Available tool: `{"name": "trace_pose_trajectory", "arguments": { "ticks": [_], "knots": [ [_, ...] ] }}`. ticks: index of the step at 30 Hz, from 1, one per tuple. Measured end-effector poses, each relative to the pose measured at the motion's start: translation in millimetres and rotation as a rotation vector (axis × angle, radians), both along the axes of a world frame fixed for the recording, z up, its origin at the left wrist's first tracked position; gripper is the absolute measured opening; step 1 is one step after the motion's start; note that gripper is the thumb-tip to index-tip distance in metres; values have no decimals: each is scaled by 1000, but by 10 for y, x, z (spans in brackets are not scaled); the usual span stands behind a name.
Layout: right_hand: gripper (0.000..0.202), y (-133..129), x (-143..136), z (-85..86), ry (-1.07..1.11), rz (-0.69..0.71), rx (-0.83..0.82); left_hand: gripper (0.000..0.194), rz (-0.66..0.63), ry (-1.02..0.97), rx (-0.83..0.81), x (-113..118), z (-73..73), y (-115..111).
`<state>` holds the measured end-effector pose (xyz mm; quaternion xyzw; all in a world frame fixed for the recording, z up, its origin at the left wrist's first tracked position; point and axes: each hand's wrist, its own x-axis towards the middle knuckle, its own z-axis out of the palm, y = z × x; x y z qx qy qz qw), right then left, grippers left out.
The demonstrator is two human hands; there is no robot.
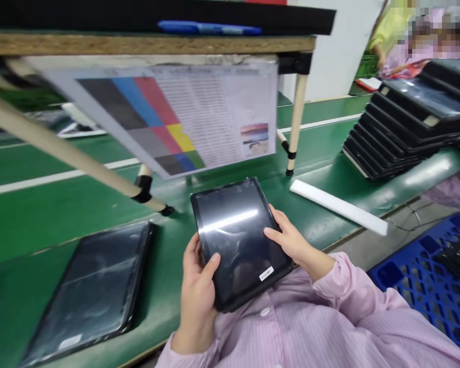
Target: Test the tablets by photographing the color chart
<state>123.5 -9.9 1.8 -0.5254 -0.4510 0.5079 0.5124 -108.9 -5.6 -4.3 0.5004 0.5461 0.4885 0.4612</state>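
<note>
A black tablet-like panel [237,240] with a glossy screen and a small white label at its lower right corner is tilted up in front of my body. My left hand [199,291] grips its left edge, thumb on the front. Around the right edge is my right hand [289,237], its thumb also resting on the face; the fingers behind are partly hidden. To the left, another film-covered panel [95,286] with a white label lies on the green bench [164,271].
A shelf [149,45] on pipe legs stands ahead, with a blue pen [210,28] and a hanging colour chart [176,117]. A white bar [337,207], a stack of black trays [402,122] and a blue pallet [425,281] are at right. People are beyond.
</note>
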Motion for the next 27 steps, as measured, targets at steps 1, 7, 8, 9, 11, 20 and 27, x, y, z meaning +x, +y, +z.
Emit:
{"name": "trace_pose_trajectory", "arguments": {
  "ticks": [1, 7, 8, 9, 11, 20, 27],
  "knots": [
    [96, -75, 149, 107, 17, -14, 38, 70, -18, -35, -18, 109, 95, -11],
    [89, -615, 797, 618, 280, -351, 286, 64, -128, -202, -109, 927, 845, 151],
    [88, -694, 804, 651, 350, -505, 310, 60, -148, -208, -67, 1103, 934, 179],
    [89, -756, 782, 675, 405, -644, 340, 59, -166, -208, -12, 1290, 999, 191],
    [96, -828, 698, 719, 449, -793, 407, 62, -223, -201, 97, 1682, 1066, 158],
    [82, -705, 1270, 1278, 160, -1213, 515, 66, -498, -255, 457, 3335, 1269, -113],
    [42, -384, 2362, 1659, 73, -1340, 797, 82, -883, -224, 802, 3782, 1479, 207]
  ]
}}
